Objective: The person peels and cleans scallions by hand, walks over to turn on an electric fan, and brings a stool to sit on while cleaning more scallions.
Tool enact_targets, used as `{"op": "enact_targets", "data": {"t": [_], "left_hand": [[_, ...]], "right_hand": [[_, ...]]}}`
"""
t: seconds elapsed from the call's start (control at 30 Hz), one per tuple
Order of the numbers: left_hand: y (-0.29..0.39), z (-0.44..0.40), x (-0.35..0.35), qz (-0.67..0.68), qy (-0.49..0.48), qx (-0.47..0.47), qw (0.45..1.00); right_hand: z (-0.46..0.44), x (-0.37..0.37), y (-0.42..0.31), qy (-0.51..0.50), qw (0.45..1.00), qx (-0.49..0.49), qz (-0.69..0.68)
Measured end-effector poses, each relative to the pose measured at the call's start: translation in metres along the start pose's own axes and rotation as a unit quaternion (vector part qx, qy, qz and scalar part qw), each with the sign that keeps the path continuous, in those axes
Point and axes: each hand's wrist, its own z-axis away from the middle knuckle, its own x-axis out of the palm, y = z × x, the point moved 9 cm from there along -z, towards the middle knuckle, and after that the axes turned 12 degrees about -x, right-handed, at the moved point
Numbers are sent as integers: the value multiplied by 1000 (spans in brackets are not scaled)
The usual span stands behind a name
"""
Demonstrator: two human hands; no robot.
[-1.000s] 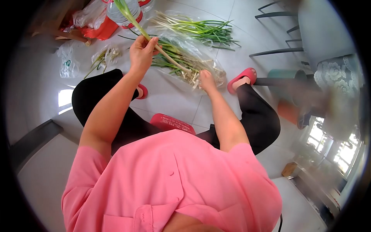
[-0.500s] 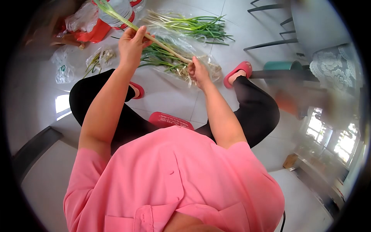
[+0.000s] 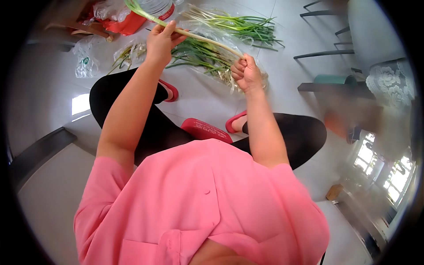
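A long green onion stretches slantwise between my two hands, its leafy green end at the upper left. My left hand is closed round the stalk near the green part. At the pale root end, my right hand has its fingers curled tight on the stalk. Beneath it, a pile of green onions with dry roots lies on a clear plastic bag on the floor. Beyond that is a second bunch of paler, cleaner green onions.
At the upper left are a red bag, a large clear bottle and a crumpled clear bag. Small onion scraps lie beside it. A teal bin and chair legs stand at the right.
My right hand has risen from the onion pile and moved right along with the stalk's root end. The onion is now stretched more level. My right foot has drawn in toward the middle.
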Motion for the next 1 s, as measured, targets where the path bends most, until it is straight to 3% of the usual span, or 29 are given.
{"op": "enact_targets", "data": {"t": [0.27,0.4,0.43,0.5,0.7,0.73,0.77,0.8,0.83,0.87,1.0], "left_hand": [[-44,-2,-14,3,44,-91,995],[-56,-15,-16,-134,30,-56,989],[-53,-14,-13,-132,28,-56,989],[-65,-12,-19,19,83,-130,988],[-71,-5,-25,-1,124,-145,982],[-74,-12,-36,-2,123,-146,982],[-60,-20,-37,-58,78,-75,992],[-55,-25,-42,-96,59,-48,992],[-43,-25,-37,-134,42,-19,990],[-28,-23,-28,-169,26,12,985],[-9,-17,-22,-105,77,-41,991]], "right_hand": [[-16,-9,29,-18,968,43,-248],[-28,-20,31,27,962,48,-266],[-30,-20,32,24,961,53,-272],[-37,-21,36,22,958,61,-280],[-49,-29,41,59,949,75,-300],[-48,-30,36,16,978,71,-194],[-46,-29,29,-27,994,65,-84],[-42,-32,22,-25,994,64,-85],[-33,-27,14,-71,993,83,46],[-28,-27,9,-116,972,100,177],[-15,-8,-8,-199,907,122,349]]}}
